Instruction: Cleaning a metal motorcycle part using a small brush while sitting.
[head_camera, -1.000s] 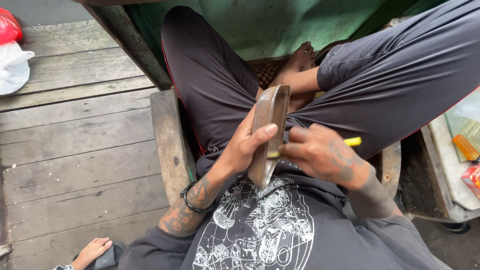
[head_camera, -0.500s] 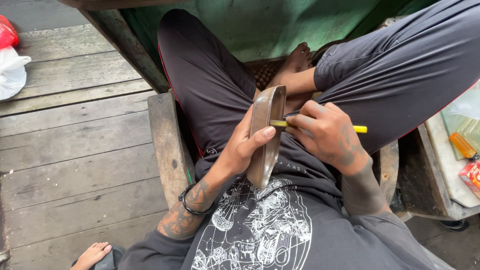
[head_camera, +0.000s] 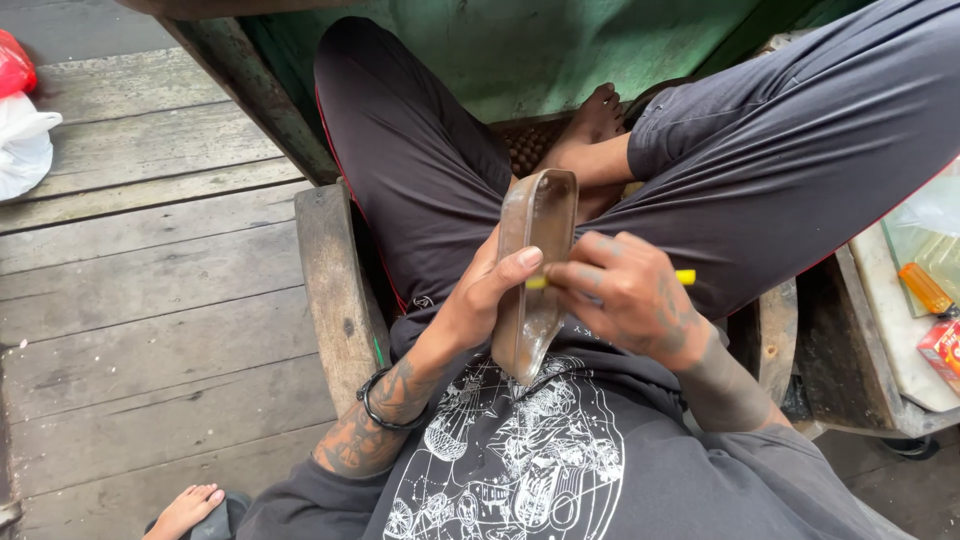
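Note:
My left hand (head_camera: 485, 290) grips a flat brown shoe sole (head_camera: 533, 270) upright above my lap, thumb pressed on its face. My right hand (head_camera: 625, 295) holds a thin yellow tool (head_camera: 684, 277) crosswise against the sole's edge; most of the tool is hidden by my fingers, with a yellow tip showing near my left thumb. I sit cross-legged in dark trousers, one bare foot (head_camera: 590, 125) tucked beyond the sole. A black bracelet (head_camera: 385, 405) circles my left wrist.
A wooden plank seat edge (head_camera: 335, 290) runs beside my left leg over a grey plank floor (head_camera: 130, 300). A white bag (head_camera: 22, 150) and red bag (head_camera: 15, 65) lie far left. A tray (head_camera: 905, 340) with an orange lighter and packets stands right. Another person's bare foot (head_camera: 185, 510) shows bottom left.
My right hand has slid the yellow tool along the sole's edge, first up, now back down slightly. My left hand keeps the sole steady. The view has shifted a little.

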